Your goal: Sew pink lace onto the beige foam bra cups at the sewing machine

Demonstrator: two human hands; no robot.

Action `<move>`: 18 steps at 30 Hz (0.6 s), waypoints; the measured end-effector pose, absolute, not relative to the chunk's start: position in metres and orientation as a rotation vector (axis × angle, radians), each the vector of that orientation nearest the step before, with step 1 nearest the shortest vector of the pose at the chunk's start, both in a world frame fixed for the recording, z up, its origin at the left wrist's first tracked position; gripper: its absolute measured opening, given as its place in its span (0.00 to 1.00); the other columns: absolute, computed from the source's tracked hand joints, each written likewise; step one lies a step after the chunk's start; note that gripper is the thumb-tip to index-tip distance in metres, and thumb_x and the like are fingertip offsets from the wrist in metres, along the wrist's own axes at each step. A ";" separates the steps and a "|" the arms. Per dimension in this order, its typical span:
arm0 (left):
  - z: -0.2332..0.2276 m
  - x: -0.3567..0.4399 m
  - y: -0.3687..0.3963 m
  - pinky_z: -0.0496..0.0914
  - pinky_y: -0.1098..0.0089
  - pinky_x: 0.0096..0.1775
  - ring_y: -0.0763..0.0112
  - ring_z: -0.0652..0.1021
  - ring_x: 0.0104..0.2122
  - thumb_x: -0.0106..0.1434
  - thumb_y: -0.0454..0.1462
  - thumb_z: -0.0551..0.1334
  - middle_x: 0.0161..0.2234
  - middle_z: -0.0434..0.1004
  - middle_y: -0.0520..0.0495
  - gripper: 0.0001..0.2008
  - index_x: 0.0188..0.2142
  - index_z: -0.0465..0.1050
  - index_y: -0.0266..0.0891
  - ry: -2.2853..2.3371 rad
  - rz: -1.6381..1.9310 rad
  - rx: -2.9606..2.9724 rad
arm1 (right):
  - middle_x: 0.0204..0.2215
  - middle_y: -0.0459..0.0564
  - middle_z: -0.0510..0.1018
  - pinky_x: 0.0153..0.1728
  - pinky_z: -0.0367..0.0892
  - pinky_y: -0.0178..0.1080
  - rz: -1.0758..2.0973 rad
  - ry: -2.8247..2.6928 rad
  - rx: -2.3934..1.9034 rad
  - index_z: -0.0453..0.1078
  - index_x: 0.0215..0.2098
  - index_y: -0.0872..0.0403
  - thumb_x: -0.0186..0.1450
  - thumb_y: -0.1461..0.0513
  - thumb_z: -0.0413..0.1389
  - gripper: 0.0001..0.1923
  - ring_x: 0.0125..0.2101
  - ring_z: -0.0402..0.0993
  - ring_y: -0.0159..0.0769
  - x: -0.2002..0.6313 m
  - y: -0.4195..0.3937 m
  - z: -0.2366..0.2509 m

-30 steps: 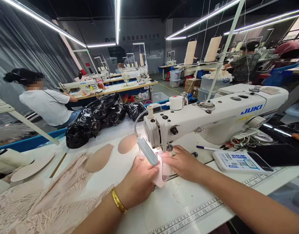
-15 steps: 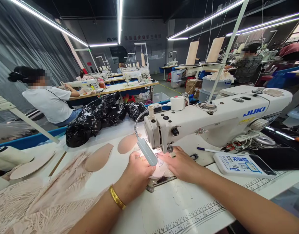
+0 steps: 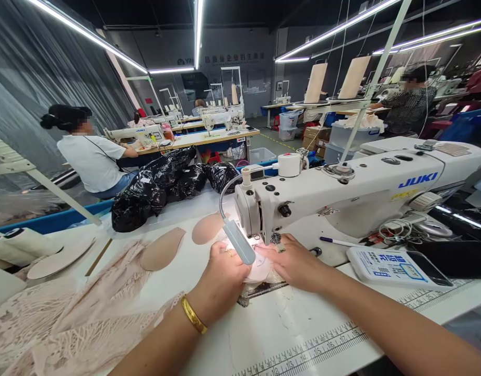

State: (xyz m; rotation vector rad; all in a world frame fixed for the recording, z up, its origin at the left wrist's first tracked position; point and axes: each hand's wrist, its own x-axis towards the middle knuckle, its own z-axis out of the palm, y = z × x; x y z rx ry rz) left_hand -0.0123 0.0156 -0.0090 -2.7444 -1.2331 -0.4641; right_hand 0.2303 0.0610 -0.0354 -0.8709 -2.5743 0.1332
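Observation:
My left hand (image 3: 220, 277) and my right hand (image 3: 293, 263) both press on a small pale pink fabric piece (image 3: 259, 270) lying under the needle of a white JUKI sewing machine (image 3: 358, 190). The machine's grey lamp (image 3: 240, 241) shines on the piece and hides part of it. A gold bangle (image 3: 193, 315) circles my left wrist. The needle itself is hidden behind the lamp and my fingers.
Two beige foam cups (image 3: 162, 250) and pink lace fabric (image 3: 79, 313) lie to the left on the white table (image 3: 287, 334). Black plastic bags (image 3: 162, 185) sit behind. A control panel (image 3: 392, 266), pen (image 3: 336, 242) and cables lie right. Other people sew at tables beyond.
Both hands have pushed the pink piece further in under the machine head, so less of it shows in front. The view has shifted slightly to the left.

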 end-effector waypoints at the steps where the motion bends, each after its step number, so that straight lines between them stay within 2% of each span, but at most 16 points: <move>1: -0.010 -0.013 0.016 0.58 0.49 0.55 0.61 0.81 0.39 0.54 0.21 0.59 0.38 0.83 0.51 0.18 0.38 0.75 0.42 -1.228 -0.468 -2.756 | 0.39 0.53 0.80 0.45 0.68 0.47 0.131 -2.537 -0.837 0.76 0.52 0.54 0.65 0.72 0.49 0.21 0.43 0.68 0.47 0.232 0.060 -0.035; 3: -0.011 -0.013 0.016 0.58 0.48 0.55 0.60 0.81 0.39 0.53 0.20 0.59 0.38 0.83 0.50 0.19 0.39 0.75 0.41 -1.214 -0.483 -2.770 | 0.30 0.52 0.75 0.40 0.68 0.44 0.118 -2.451 -0.807 0.75 0.37 0.53 0.67 0.72 0.48 0.14 0.38 0.67 0.45 0.235 0.059 -0.035; 4: -0.012 -0.014 0.017 0.59 0.48 0.55 0.59 0.81 0.39 0.53 0.20 0.59 0.38 0.83 0.49 0.19 0.39 0.75 0.41 -1.203 -0.495 -2.767 | 0.28 0.51 0.72 0.37 0.68 0.44 0.108 -2.408 -0.812 0.71 0.31 0.52 0.67 0.71 0.48 0.14 0.36 0.66 0.44 0.235 0.059 -0.035; 6: -0.013 -0.014 0.018 0.60 0.46 0.54 0.58 0.81 0.39 0.54 0.21 0.60 0.37 0.83 0.48 0.18 0.40 0.74 0.41 -1.178 -0.524 -2.751 | 0.28 0.51 0.69 0.34 0.67 0.44 0.091 -2.343 -0.841 0.62 0.25 0.50 0.69 0.71 0.47 0.16 0.34 0.65 0.43 0.235 0.059 -0.035; 11: -0.014 -0.013 0.018 0.60 0.45 0.54 0.57 0.80 0.41 0.56 0.22 0.59 0.37 0.83 0.47 0.18 0.40 0.74 0.42 -1.189 -0.521 -2.757 | 0.30 0.52 0.69 0.37 0.71 0.47 0.103 -2.322 -0.853 0.53 0.24 0.48 0.68 0.72 0.46 0.17 0.36 0.68 0.45 0.233 0.061 -0.036; 18: -0.010 -0.010 0.014 0.60 0.48 0.53 0.60 0.80 0.40 0.53 0.20 0.57 0.36 0.83 0.50 0.15 0.32 0.71 0.40 -1.268 -0.500 -2.807 | 0.30 0.52 0.70 0.38 0.72 0.49 0.082 -2.350 -0.865 0.56 0.25 0.48 0.68 0.71 0.47 0.16 0.35 0.67 0.45 0.234 0.060 -0.036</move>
